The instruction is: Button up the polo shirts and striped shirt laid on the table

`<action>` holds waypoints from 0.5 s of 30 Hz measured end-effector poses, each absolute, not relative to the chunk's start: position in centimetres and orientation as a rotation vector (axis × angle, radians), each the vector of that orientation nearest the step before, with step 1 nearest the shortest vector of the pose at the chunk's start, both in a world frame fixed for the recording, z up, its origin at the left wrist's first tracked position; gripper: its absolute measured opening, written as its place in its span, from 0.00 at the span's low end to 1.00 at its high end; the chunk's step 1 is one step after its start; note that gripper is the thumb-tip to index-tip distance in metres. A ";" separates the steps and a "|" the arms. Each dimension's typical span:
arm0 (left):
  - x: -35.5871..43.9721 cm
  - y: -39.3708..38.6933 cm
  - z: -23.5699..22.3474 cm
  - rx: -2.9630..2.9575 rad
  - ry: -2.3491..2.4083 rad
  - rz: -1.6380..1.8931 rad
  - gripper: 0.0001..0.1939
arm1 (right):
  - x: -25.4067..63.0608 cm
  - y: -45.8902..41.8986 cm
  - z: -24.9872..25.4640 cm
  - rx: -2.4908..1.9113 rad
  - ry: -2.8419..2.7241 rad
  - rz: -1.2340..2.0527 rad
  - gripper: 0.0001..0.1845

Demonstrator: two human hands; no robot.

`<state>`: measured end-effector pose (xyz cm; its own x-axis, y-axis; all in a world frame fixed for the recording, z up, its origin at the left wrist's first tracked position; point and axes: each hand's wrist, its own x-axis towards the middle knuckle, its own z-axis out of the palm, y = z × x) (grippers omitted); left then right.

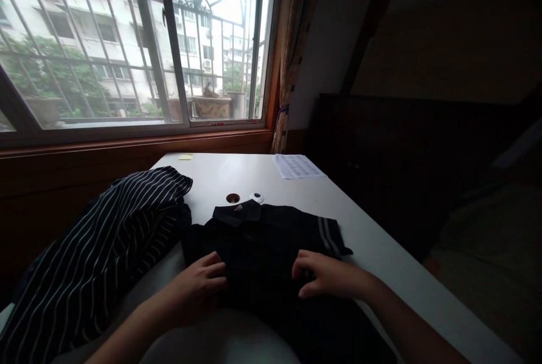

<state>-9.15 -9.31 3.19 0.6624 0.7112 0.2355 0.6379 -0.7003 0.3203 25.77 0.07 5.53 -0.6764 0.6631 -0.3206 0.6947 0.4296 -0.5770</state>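
A black short-sleeved shirt lies spread on the white table, its collar pointing toward the window. Two light stripes run round the sleeve on the right. My left hand is at the shirt's left side, fingers curled in against the cloth and closed on it; the thumb is hidden. On the right part of the shirt rests my right hand, its fingers bent and a gap showing between thumb and forefinger. The shirt's lower part runs toward me and out of view at the bottom.
A black garment with white stripes lies heaped along the left. Beyond the collar are a round cable hole and a white ring-shaped piece. Printed sheets and a yellow note lie toward the window.
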 end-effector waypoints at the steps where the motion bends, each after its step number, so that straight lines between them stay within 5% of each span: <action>1: -9.6 -9.1 3.1 2.671 1.131 0.527 0.12 | 25.7 -0.4 5.9 1.194 2.589 -1.134 0.20; 7: -13.5 -7.9 3.2 2.709 1.336 0.572 0.10 | 24.8 -1.8 7.7 0.795 2.532 -1.327 0.19; 15: -17.7 -7.0 3.1 2.634 1.646 0.854 0.11 | 24.5 -2.2 6.0 1.192 2.691 -1.207 0.16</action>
<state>-17.66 -6.96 3.08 0.3384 0.8131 0.4737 0.8555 -0.4754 0.2049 24.50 -2.21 5.99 -0.7185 0.6489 -0.2505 0.6185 0.4314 -0.6568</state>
